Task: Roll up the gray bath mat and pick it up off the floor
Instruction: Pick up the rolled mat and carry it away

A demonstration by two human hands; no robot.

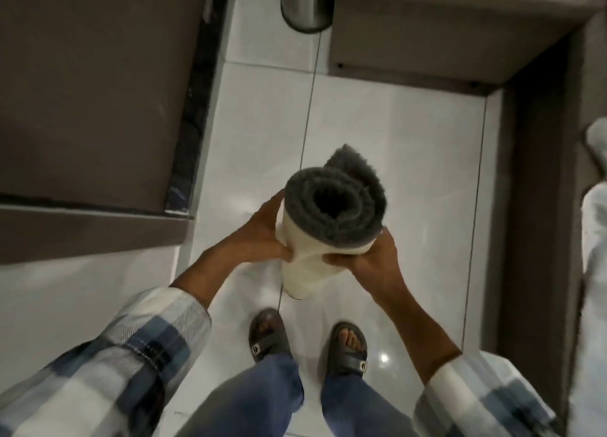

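The gray bath mat [331, 220] is rolled into a tube with its cream backing outside and its gray pile showing at the open end. It is held upright in the air above the white tiled floor, in the middle of the head view. My left hand [262, 236] grips the roll from the left side. My right hand [368, 256] grips it from the right and underneath. Both hands touch the cream backing. The lower end of the roll hangs above my sandalled feet.
A brown cabinet or counter [92, 92] stands at the left with a dark stone edge. A metal cylindrical bin [305, 3] sits at the top. A brown step or ledge [427, 36] lies at the top right, and a brown wall [538, 206] at the right. White cloth [594, 239] hangs at the far right.
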